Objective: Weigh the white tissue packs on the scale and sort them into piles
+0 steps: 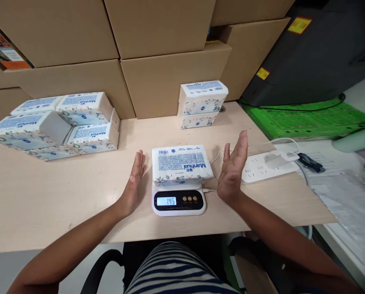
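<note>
On the table (78, 183), a tissue pack (182, 165) on a scale (179, 202) is flanked by wide, empty hands (132, 185) (232, 173); if brushed, it could be dislodged.

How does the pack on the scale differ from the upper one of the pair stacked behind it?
The weighed pack sits on the scale; the stacked pack rests on another pack. The weighed pack lies between the left hand and right hand; the stacked pack is beyond both. The weighed pack's brand name is at near right, the stacked pack's at far left. Both have blue-printed white wrapping.
</note>
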Demonstrator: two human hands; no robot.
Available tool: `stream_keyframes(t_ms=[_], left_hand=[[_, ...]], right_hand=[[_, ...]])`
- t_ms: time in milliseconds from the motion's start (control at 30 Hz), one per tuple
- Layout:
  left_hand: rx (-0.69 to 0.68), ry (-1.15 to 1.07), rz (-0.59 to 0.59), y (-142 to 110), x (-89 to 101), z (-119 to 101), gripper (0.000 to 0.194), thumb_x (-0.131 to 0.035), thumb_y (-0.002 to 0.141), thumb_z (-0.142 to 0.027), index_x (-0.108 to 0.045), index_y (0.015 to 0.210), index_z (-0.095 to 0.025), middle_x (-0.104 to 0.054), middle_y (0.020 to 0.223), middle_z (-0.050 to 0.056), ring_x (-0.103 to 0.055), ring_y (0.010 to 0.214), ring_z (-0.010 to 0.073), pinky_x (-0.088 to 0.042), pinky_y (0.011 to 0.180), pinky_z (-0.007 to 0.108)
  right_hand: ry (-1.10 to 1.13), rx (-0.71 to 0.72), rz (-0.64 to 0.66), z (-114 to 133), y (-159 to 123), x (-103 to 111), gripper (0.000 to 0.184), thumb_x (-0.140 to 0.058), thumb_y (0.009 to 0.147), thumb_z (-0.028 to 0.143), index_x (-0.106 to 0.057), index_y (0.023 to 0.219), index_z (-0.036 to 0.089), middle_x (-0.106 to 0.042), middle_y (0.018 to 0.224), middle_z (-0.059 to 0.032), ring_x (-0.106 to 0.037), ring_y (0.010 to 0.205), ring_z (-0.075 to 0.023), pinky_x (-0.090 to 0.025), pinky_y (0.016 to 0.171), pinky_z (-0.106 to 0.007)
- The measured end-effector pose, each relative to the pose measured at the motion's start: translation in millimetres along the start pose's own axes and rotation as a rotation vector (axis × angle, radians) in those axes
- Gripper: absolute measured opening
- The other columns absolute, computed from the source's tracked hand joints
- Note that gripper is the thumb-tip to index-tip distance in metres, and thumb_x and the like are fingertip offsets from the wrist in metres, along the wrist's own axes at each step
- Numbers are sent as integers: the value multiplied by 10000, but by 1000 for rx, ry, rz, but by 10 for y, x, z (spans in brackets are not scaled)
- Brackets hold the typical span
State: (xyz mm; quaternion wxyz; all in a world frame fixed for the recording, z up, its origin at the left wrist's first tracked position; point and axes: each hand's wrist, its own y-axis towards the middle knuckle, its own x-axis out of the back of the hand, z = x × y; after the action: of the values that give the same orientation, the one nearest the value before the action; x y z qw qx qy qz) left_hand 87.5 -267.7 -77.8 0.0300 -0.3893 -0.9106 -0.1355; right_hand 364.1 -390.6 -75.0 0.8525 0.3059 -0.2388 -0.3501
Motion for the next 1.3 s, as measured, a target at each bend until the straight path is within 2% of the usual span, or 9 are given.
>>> stream_keyframes(t_ms=[267, 433, 567, 700, 800, 900, 967, 1100, 1300], left_hand=[[-37, 27, -81, 16, -1, 3, 683, -59, 1042, -719, -41, 1701, -542, 44, 1844, -149, 40, 1718, 234, -88, 1397, 527], [-40, 76, -138, 39, 3, 17, 675, -68, 1047, -713, -11, 1699, -547, 77, 1840, -159, 61, 1716, 224, -56, 1399, 515], [-20, 139, -212, -30, -159, -88, 724, -120, 1033, -754, 29, 1705, -528, 135, 1829, -174, 151, 1702, 250, 9, 1401, 510], [-71, 27, -45, -42, -421, -466, 827, -211, 1013, -800, 34, 1727, -462, 31, 1847, -125, 95, 1709, 290, -50, 1420, 507], [-213, 60, -21, 267, -528, -831, 846, -166, 1001, -824, -30, 1738, -432, -31, 1850, -100, 26, 1715, 303, -33, 1420, 507], [-340, 213, 36, 871, -579, -984, 941, -258, 968, -873, -103, 1747, -368, -31, 1855, -52, 54, 1713, 307, 16, 1410, 484], [-251, 207, 59, 1307, -608, -883, 976, -228, 962, -888, -190, 1741, -301, -90, 1853, 3, 2, 1715, 306, -35, 1409, 475], [108, 150, -102, 1865, -548, -412, 984, -130, 972, -876, -236, 1723, -249, -107, 1844, 88, -80, 1707, 317, -140, 1392, 512], [160, 216, -263, 1728, 27, 32, 909, -247, 1004, -823, -482, 1580, -160, -359, 1761, 202, -330, 1652, 340, -212, 1375, 508]], right_hand=[[291, -450, 8, 143, -177, -129, 747, -163, 1048, 764, -85, 1723, 456, -23, 1853, 80, 5, 1717, -174, -100, 1398, -533], [242, -581, 84, 46, -292, -141, 729, -12, 1071, 666, 44, 1738, 375, 12, 1855, 38, -21, 1706, -131, -155, 1400, -491], [138, -443, 175, 198, -403, -130, 725, -22, 1078, 648, 124, 1729, 365, 77, 1849, 39, 1, 1708, -193, -252, 1374, -555], [178, -126, 399, 501, -299, -91, 939, -231, 1005, 824, 69, 1745, 330, 73, 1852, -4, -83, 1709, -307, -280, 1363, -570], [169, -23, 304, 438, 68, 12, 955, -160, 996, 837, 46, 1746, 282, -10, 1856, -59, -136, 1707, -299, -272, 1370, -543], [-19, 58, 138, 98, 534, 161, 933, -338, 1027, 765, 6, 1741, 271, -81, 1845, -110, -164, 1704, -313, -272, 1359, -578], [-249, 53, 125, -156, 779, 253, 915, -500, 1027, 641, -95, 1736, 227, -118, 1833, -158, -178, 1699, -335, -284, 1345, -600], [-766, -15, 421, -419, 962, 313, 610, -545, 1033, 363, -491, 1587, 113, -333, 1761, -228, -256, 1674, -374, -252, 1345, -615], [-883, -1, 556, -421, 938, 65, 561, -570, 1012, 254, -555, 1567, 173, -492, 1685, -183, -426, 1598, -358, -275, 1326, -631]])
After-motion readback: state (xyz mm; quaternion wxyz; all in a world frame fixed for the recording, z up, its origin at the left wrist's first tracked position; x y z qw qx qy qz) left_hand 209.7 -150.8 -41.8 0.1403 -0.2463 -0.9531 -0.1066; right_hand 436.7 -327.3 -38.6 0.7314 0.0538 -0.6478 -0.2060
